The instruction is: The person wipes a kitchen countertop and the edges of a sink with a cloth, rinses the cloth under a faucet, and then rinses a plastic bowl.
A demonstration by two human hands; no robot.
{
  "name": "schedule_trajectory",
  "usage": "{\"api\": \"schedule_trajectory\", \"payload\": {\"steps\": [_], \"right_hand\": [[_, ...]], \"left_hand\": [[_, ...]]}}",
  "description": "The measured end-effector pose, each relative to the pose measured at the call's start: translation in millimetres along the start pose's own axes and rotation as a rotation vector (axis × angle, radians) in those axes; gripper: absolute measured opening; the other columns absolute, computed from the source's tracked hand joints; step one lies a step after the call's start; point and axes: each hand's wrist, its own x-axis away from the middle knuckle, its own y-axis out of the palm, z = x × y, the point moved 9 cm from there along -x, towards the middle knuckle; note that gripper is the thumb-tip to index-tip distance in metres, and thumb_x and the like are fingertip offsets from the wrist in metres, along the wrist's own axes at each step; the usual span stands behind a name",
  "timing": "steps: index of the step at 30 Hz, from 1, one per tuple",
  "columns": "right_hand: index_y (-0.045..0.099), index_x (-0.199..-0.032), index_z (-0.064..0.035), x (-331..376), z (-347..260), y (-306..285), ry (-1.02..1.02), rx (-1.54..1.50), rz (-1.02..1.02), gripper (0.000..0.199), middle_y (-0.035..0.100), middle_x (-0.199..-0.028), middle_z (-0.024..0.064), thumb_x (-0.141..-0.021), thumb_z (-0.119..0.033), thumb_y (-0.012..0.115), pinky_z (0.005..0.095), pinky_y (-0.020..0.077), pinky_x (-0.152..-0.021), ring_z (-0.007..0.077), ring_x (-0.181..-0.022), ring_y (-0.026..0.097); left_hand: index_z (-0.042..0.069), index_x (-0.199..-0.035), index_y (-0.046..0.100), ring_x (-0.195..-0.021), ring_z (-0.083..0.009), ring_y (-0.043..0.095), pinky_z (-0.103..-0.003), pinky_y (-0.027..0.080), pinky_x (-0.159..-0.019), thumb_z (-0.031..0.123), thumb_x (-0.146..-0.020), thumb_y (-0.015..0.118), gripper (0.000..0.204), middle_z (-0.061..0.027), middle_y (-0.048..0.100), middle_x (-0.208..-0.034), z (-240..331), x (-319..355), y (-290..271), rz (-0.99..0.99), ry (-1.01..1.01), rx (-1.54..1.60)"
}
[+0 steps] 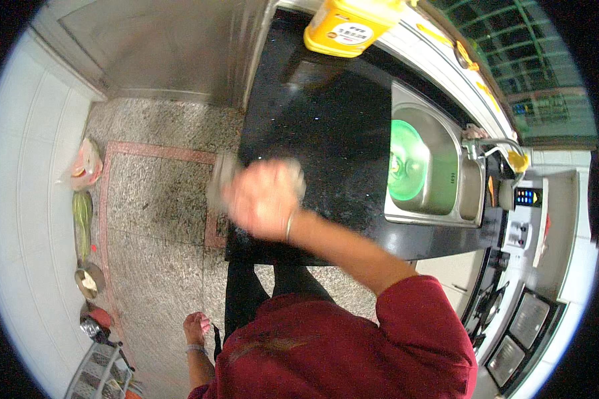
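Right hand [263,198], blurred, presses a grey cloth [225,174] mid-wipe on the black stone surface [326,126]; its edge seems next.

Right hand [263,198] is motion-blurred over the front edge of the black counter [326,133], fingers can't be separated; the grey cloth [223,178] under it is smeared too, so grip and cloth outline can't be told. Yellow bottle [348,23] at the counter's far end is cut off by the top edge, cap out of view. Left hand [196,328] hangs low by the leg, small and dim, can't tell if it holds anything; items along the floor [160,199] by the left wall are too small to identify.
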Motion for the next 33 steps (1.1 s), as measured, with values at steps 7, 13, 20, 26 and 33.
{"api": "schedule_trajectory", "payload": {"steps": [7,13,20,26,33], "right_hand": [[0.066,-0.099,-0.0242,102.9,-3.2,-39.4,-0.017,-0.028,0.167,0.033,0.057,-0.086,-0.0005,-0.067,-0.03,0.068,0.0425,0.0423,-0.067,0.0222,-0.079,0.055],[0.061,-0.12,-0.0216,72.7,239.5,-60.9,0.489,0.257,0.092,0.04,0.053,-0.114,0.01,-0.084,-0.039,0.059,0.0491,0.0397,-0.085,0.0297,-0.104,0.049],[0.057,-0.125,-0.0167,158.0,450.8,-107.6,1.373,-0.055,0.725,0.047,0.049,-0.128,0.0192,-0.087,-0.045,0.056,0.0518,0.0417,-0.098,0.0418,-0.118,0.048],[0.068,-0.087,0.0002,171.0,473.0,-46.1,1.069,-0.465,0.489,0.051,0.065,-0.092,0.0272,-0.087,-0.046,0.048,0.0435,0.0496,-0.082,0.0419,-0.091,0.063],[0.06,-0.082,0.0009,277.6,318.8,-40.6,0.916,-0.638,0.351,0.032,0.057,-0.087,0.0262,-0.087,-0.029,0.052,0.0467,0.0473,-0.082,0.0431,-0.085,0.058]], "left_hand": [[0.001,-0.1,0.06,-0.068,-0.0172,0.061,-0.029,0.052,-0.057,0.019,-0.09,0.061,0.021,-0.008,0.062,-0.084,49.9,-39.3,5.6,-0.159,0.407,-0.263],[0.013,-0.091,0.068,-0.081,-0.0292,0.064,-0.041,0.052,-0.071,0.02,-0.074,0.064,0.019,-0.0084,0.067,-0.089,64.5,12.8,31.9,-0.152,1.071,-1.221],[0.012,-0.097,0.068,-0.086,-0.0288,0.064,-0.042,0.052,-0.076,0.026,-0.075,0.064,0.026,-0.0099,0.068,-0.095,8.0,16.8,1.0,-0.148,1.022,-1.366],[0.011,-0.094,0.068,-0.083,-0.0285,0.064,-0.042,0.052,-0.074,0.028,-0.075,0.065,0.026,-0.0093,0.068,-0.092,4.8,14.2,33.4,-0.251,1.044,-1.459],[0.009,-0.095,0.066,-0.085,-0.0247,0.063,-0.039,0.052,-0.074,0.03,-0.081,0.06,0.025,-0.0079,0.067,-0.093,47.5,-35.6,81.2,-0.542,0.914,-1.092]]}}
